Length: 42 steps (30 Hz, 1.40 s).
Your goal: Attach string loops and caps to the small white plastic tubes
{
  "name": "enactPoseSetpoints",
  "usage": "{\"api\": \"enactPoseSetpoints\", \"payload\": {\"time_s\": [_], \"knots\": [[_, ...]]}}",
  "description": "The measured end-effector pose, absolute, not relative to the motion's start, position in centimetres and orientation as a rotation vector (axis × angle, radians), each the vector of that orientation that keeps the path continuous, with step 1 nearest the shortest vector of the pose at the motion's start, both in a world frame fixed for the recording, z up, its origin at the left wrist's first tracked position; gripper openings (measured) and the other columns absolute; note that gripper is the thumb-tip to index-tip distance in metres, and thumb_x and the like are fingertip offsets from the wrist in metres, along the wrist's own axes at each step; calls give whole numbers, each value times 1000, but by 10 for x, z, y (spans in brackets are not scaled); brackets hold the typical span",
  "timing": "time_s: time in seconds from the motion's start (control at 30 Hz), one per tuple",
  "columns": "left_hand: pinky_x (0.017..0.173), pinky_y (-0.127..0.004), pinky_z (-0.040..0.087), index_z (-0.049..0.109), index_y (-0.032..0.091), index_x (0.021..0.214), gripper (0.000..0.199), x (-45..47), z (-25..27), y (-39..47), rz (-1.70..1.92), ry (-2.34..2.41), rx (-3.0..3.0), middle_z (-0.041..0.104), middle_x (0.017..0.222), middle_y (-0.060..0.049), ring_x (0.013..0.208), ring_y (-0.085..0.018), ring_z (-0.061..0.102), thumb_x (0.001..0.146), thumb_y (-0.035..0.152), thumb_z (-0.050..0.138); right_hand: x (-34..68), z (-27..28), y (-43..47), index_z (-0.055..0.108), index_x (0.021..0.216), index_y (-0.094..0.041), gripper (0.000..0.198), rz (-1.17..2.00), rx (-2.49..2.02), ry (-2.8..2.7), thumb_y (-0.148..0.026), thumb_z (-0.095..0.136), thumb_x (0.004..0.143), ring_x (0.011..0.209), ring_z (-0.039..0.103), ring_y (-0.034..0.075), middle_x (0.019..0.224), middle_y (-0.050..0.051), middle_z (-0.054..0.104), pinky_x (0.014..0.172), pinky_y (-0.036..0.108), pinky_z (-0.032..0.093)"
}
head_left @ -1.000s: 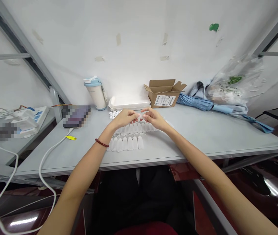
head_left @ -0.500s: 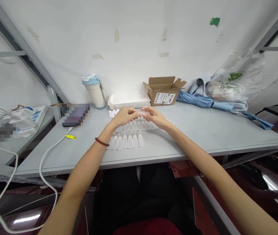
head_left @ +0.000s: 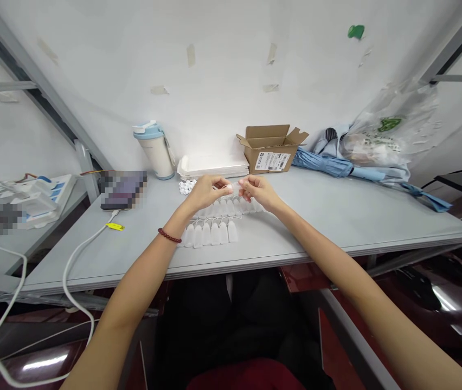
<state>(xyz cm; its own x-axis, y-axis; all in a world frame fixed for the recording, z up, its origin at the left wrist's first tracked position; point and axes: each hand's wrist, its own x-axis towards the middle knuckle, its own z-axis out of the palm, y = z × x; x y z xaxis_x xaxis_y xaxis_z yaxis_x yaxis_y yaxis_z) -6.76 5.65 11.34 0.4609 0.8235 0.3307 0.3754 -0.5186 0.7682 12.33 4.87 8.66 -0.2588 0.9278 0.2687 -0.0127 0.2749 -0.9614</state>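
Observation:
My left hand (head_left: 210, 190) is closed in a pinch above the table, with a thin white cord (head_left: 217, 188) and a small whitish bit at its fingertips. Close by on the right, my right hand (head_left: 260, 193) also pinches, its fingertips a small gap away from the left ones. Something clear or whitish shows faintly between the two hands, too small to make out. Below them, translucent white tags (head_left: 215, 235) with white cords lie in rows on the table. A heap of small white pieces (head_left: 186, 187) sits just behind my left hand.
Behind the hands stand a stack of white flat packs (head_left: 213, 166), an open cardboard box (head_left: 272, 157) and a cream-and-blue tumbler (head_left: 155, 151). A phone (head_left: 124, 189) on a white cable lies left. A blue umbrella (head_left: 324, 163) and a plastic bag (head_left: 391, 135) lie right.
My hands have drawn slightly apart; the right fingers have curled in closer together. The view has shifted a little, while the tags and the other table items stay put.

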Motion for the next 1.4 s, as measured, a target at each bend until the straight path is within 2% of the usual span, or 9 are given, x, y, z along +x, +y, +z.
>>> {"api": "enactPoseSetpoints", "payload": {"time_s": [0.1, 0.23, 0.63, 0.83, 1.03, 1.17, 1.27, 1.4], "knots": [[58, -25, 47, 68, 12, 78, 38, -69, 116, 57, 846, 1012, 2001, 67, 77, -7, 65, -14, 57, 77, 48, 57, 123, 88, 48, 56, 76, -15, 44, 1163, -864, -1514, -57, 67, 68, 44, 47, 6, 61, 0, 61, 40, 20, 36], [56, -26, 48, 65, 11, 70, 43, -68, 117, 56, 726, 1014, 1936, 67, 75, -10, 62, -14, 58, 81, 50, 51, 124, 87, 48, 56, 76, -15, 45, 1177, -864, -1523, -58, 66, 68, 43, 46, 6, 61, 0, 61, 40, 20, 36], [62, -27, 41, 58, 15, 77, 25, -64, 113, 52, 794, 1037, 2387, 62, 73, -4, 65, -15, 55, 84, 37, 47, 126, 86, 48, 53, 64, -16, 46, 1069, -942, -1599, -60, 60, 73, 40, 41, 6, 53, 0, 58, 37, 20, 30], [63, -28, 39, 56, 16, 80, 17, -63, 110, 56, 832, 1025, 2465, 60, 75, -3, 69, -16, 54, 82, 30, 47, 125, 86, 49, 53, 65, -16, 46, 1081, -929, -1559, -61, 61, 72, 39, 39, 5, 53, -1, 56, 37, 20, 29], [60, -27, 40, 57, 16, 71, 29, -66, 114, 56, 790, 1015, 2266, 59, 68, -2, 62, -14, 54, 83, 40, 47, 123, 90, 47, 53, 67, -16, 45, 1080, -896, -1531, -60, 61, 73, 40, 38, 5, 55, -2, 55, 37, 20, 28], [58, -26, 44, 59, 14, 70, 35, -66, 116, 54, 759, 993, 2037, 61, 70, -5, 62, -14, 57, 82, 44, 48, 123, 89, 47, 58, 80, -16, 43, 1048, -870, -1582, -58, 61, 74, 42, 39, 5, 57, -2, 55, 39, 20, 30], [57, -25, 45, 60, 13, 70, 36, -66, 119, 53, 726, 1014, 1862, 61, 69, -6, 61, -13, 57, 83, 43, 48, 124, 87, 48, 60, 93, -15, 45, 988, -842, -1624, -56, 62, 74, 50, 45, 8, 52, -5, 48, 43, 20, 33], [57, -25, 45, 62, 11, 73, 36, -65, 123, 49, 699, 1023, 1806, 61, 70, -6, 61, -13, 57, 83, 43, 49, 127, 87, 49, 60, 95, -14, 46, 988, -822, -1653, -56, 61, 74, 48, 42, 7, 57, -4, 52, 44, 20, 33]]}}
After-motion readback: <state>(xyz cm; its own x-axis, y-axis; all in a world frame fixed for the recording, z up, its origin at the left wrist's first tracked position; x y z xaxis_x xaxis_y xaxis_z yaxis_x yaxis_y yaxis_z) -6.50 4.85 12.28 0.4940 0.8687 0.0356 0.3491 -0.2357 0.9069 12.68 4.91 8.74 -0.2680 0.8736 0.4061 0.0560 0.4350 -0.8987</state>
